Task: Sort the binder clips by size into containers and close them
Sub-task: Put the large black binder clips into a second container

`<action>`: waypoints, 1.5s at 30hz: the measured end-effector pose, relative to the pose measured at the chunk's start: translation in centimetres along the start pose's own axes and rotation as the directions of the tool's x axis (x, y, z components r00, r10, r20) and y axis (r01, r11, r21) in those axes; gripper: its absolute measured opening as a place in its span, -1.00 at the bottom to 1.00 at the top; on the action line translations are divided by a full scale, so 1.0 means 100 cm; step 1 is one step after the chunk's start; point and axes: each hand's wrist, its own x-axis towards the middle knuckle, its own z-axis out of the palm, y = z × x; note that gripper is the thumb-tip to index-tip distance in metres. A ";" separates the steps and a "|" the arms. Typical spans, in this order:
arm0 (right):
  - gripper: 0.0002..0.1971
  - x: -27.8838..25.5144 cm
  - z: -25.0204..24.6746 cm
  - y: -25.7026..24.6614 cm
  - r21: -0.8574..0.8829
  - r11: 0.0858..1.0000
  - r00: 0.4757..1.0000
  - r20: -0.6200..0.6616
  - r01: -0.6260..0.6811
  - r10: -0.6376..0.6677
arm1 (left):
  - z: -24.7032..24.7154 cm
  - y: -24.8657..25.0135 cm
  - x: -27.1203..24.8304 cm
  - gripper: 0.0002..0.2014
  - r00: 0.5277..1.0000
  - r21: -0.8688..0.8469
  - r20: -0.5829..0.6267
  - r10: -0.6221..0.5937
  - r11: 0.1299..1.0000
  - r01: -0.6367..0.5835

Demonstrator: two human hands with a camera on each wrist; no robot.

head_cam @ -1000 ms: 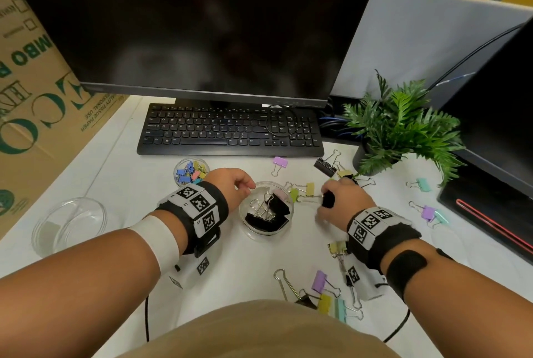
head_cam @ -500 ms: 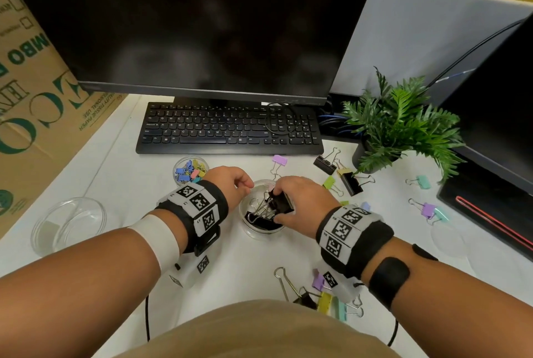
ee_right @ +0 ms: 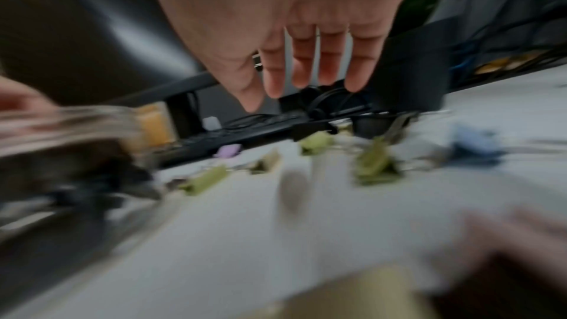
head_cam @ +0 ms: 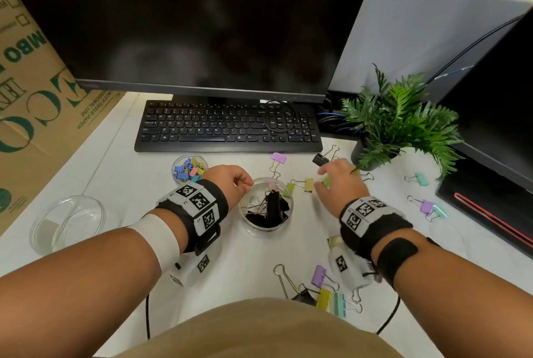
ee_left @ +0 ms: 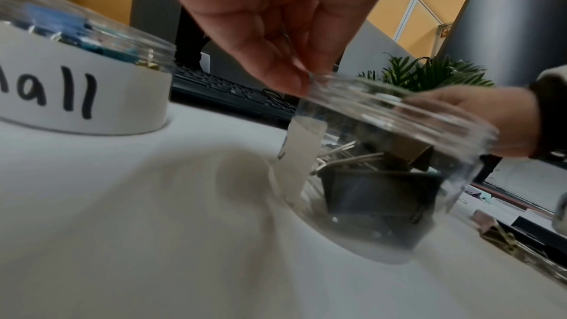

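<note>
A clear jar (head_cam: 244,222) with several large black binder clips (head_cam: 272,206) stands mid-desk. My left hand (head_cam: 233,181) holds its rim; the left wrist view shows the fingertips (ee_left: 288,81) pinching the jar's edge (ee_left: 383,110). My right hand (head_cam: 331,181) hovers to the right of the jar, fingers straight and empty, as the right wrist view confirms (ee_right: 276,96). Under and around it lie a yellow clip (head_cam: 308,184), green clips (ee_right: 374,164) and a black clip (head_cam: 320,160). A small jar (head_cam: 189,168) labelled "small" (ee_left: 61,96) holds several tiny coloured clips.
An empty clear container (head_cam: 67,223) sits at the left. More clips lie at the front (head_cam: 323,297) and at the right (head_cam: 427,207). Behind are a keyboard (head_cam: 227,127), a monitor (head_cam: 202,26) and a potted plant (head_cam: 395,121); a cardboard box (head_cam: 31,92) stands at the left.
My right hand carried a black clip into the jar, let it go, then swung back right and now hovers open over the loose clips. My left hand stayed on the jar.
</note>
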 end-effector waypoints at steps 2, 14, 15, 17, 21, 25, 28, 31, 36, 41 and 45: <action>-0.59 0.011 0.000 0.024 -0.177 0.974 0.984 0.088 -0.140 0.158 | 0.000 0.001 -0.001 -0.89 1.000 0.003 0.004 0.001 1.000 -0.001; -0.58 0.010 0.008 0.050 -0.115 0.985 0.959 0.238 -0.126 0.150 | -0.002 0.002 -0.002 -0.86 1.000 0.008 0.029 -0.010 1.000 0.010; -0.61 0.010 0.009 0.047 -0.131 0.984 0.961 0.234 -0.119 0.148 | -0.002 0.002 -0.002 -0.86 1.000 0.006 0.026 -0.009 1.000 0.009; -0.65 0.011 0.008 0.041 -0.128 0.985 0.970 0.201 -0.112 0.137 | -0.001 0.001 -0.002 -0.87 1.000 -0.003 0.009 0.004 1.000 -0.004; -0.78 0.005 -0.005 0.014 0.069 0.997 0.998 0.033 0.044 -0.047 | 0.000 -0.001 -0.001 -0.87 1.000 -0.007 0.006 0.013 1.000 -0.013; -0.78 -0.017 -0.019 -0.034 0.160 0.948 0.960 0.003 0.277 -0.281 | 0.001 -0.003 -0.001 -0.88 1.000 -0.023 -0.001 0.013 1.000 -0.013; -0.68 -0.031 -0.014 -0.061 0.027 0.876 0.866 0.139 0.481 -0.480 | 0.001 -0.003 -0.001 -0.89 1.000 -0.027 -0.011 0.019 0.999 -0.019; -0.58 -0.036 -0.001 -0.073 -0.037 0.824 0.798 0.279 0.566 -0.535 | 0.001 -0.004 -0.001 -0.89 1.000 -0.029 -0.011 0.028 0.999 -0.028; -0.63 -0.022 -0.006 -0.063 0.022 0.897 0.883 0.168 0.441 -0.438 | 0.001 -0.004 -0.002 -0.89 1.000 -0.042 -0.001 0.023 0.999 -0.023; -0.56 0.025 -0.008 -0.022 -0.037 0.999 0.994 0.109 0.018 -0.014 | 0.000 -0.003 -0.001 -0.88 1.000 -0.045 0.015 0.014 0.999 -0.013; -0.41 0.045 0.003 0.002 -0.185 0.982 0.977 0.204 -0.025 0.064 | -0.001 -0.002 -0.001 -0.87 1.000 -0.030 0.021 0.019 0.999 -0.018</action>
